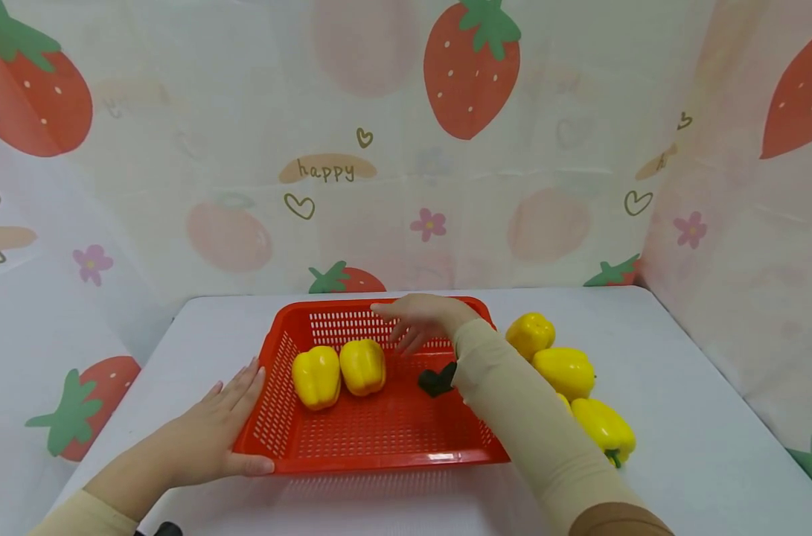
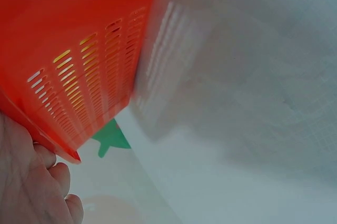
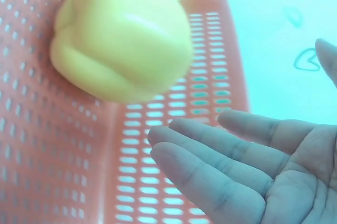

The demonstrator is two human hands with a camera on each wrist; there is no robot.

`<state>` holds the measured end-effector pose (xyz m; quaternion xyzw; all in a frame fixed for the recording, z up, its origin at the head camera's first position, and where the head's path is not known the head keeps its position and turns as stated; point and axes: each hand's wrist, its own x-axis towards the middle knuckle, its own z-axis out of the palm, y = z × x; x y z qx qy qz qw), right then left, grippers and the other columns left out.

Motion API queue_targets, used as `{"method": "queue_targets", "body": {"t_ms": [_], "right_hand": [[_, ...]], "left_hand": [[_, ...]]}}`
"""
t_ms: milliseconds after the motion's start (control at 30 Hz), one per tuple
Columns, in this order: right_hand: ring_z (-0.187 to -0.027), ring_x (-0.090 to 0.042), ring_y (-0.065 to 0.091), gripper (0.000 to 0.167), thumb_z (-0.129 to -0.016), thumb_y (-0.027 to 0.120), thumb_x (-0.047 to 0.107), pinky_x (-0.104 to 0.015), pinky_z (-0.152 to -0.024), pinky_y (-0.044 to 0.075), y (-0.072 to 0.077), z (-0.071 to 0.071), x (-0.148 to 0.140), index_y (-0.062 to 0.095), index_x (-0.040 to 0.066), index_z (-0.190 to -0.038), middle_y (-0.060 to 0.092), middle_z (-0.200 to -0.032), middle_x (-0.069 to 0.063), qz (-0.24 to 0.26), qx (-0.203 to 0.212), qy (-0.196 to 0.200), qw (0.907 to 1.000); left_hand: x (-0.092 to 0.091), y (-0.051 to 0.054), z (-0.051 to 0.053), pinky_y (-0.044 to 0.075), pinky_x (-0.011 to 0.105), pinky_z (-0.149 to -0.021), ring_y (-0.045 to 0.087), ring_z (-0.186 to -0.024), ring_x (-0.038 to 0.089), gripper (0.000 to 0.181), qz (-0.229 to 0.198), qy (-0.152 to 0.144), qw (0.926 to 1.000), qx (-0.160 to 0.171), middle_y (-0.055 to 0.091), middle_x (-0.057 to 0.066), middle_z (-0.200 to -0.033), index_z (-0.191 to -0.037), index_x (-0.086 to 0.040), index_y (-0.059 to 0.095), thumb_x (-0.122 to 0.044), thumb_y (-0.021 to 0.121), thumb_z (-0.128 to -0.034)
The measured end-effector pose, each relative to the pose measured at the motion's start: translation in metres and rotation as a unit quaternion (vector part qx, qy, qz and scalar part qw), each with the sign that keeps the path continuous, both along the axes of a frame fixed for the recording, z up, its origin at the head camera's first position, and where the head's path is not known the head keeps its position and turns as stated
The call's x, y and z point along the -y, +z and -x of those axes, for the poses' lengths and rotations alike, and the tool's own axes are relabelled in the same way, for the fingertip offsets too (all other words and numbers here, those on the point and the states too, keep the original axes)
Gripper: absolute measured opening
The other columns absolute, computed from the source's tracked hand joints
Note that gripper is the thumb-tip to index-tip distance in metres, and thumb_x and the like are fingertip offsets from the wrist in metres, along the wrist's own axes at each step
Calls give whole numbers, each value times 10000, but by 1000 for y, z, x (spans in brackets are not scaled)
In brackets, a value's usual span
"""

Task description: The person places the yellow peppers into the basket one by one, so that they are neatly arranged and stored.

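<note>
A red perforated basket [image 1: 392, 463] holds two yellow bell peppers, one at the left [image 1: 316, 377] and one beside it [image 1: 363, 367]. My left hand [image 1: 208, 432] rests against the basket's left side, fingers extended along the rim and thumb at the front corner; the left wrist view shows that hand [image 2: 34, 182] at the basket's edge [image 2: 31, 124]. Over the back right part of the basket is my right hand [image 1: 422, 316], empty, with spread fingers. In the right wrist view its straight fingers [image 3: 210, 166] are apart from a yellow pepper [image 3: 124, 40].
Several yellow peppers lie on the white table [image 1: 687, 417] right of the basket, among them one at the back [image 1: 531, 335], one in the middle [image 1: 565, 372] and one nearer the front [image 1: 604, 428]. A black object [image 1: 436, 380] shows beside the right wrist. Strawberry-print sheets surround the table.
</note>
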<state>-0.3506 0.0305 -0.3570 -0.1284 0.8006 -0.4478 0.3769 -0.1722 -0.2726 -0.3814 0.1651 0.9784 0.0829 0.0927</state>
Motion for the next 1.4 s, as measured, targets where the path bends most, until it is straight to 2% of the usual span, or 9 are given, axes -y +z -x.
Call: {"method": "queue_targets", "body": {"t_ms": [167, 267, 533, 800, 1033, 1200, 1400], "right_hand": [[-1089, -398, 544, 742, -860, 519, 548, -455, -898, 464, 15, -1, -13, 337, 69, -1397, 528, -1233, -222, 213, -94, 75, 9997], [-1063, -371, 565, 720, -876, 513, 521, -454, -889, 470, 23, -3, -22, 335, 53, -1394, 517, -1245, -233, 354, -229, 84, 9991], [-1028, -353, 591, 600, -913, 512, 426, -464, -893, 462, 35, -7, -44, 351, 57, -1358, 511, -1228, -263, 710, -399, -70, 9967], [-971, -283, 623, 522, -932, 498, 380, -424, -860, 493, 49, -20, -62, 403, 57, -1331, 534, -1211, -236, 597, -712, 8, 9957], [-955, -246, 638, 498, -926, 508, 382, -390, -829, 513, 62, -33, -84, 424, 94, -1323, 620, -1101, -127, 448, -1143, -41, 9924], [-1000, -258, 619, 471, -935, 486, 388, -436, -871, 484, 71, -44, -109, 433, 91, -1297, 602, -1131, -130, 441, -1315, 9, 9903], [-1086, -342, 564, 511, -935, 480, 406, -420, -855, 495, 69, -47, -142, 417, 56, -1303, 563, -1193, -184, 518, -1296, -200, 9900]], "left_hand": [[0, 0, 1, 152, 594, -1051, 149, -1366, 359, 1247, -6, 9, 10000, 4, 78, 168, -1520, -1467, -45, 63, -796, 541, -595], [0, 0, 1, 153, 590, -1052, 150, -1366, 359, 1245, -3, 5, 10000, -2, 74, 167, -1521, -1467, -46, 61, -795, 542, -596], [-2, 1, 0, 150, 591, -1054, 153, -1365, 361, 1243, -37, -7, 10000, -17, 79, 171, -1519, -1464, -35, 78, -795, 543, -598], [-2, 1, 0, 153, 593, -1053, 153, -1364, 363, 1246, 1, -21, 10000, -12, 73, 172, -1519, -1464, -35, 75, -802, 536, -596], [-2, 2, 1, 151, 593, -1053, 150, -1364, 363, 1250, 36, -5, 10000, -3, 75, 172, -1519, -1464, -35, 69, -803, 534, -594], [-2, 2, 2, 150, 592, -1054, 149, -1365, 364, 1248, 48, -33, 10000, -21, 80, 173, -1518, -1463, -31, 75, -801, 536, -595], [-1, 1, 1, 147, 588, -1058, 146, -1365, 364, 1251, 67, -9, 10000, 22, 57, 170, -1521, -1464, -33, 74, -810, 526, -594]]}}
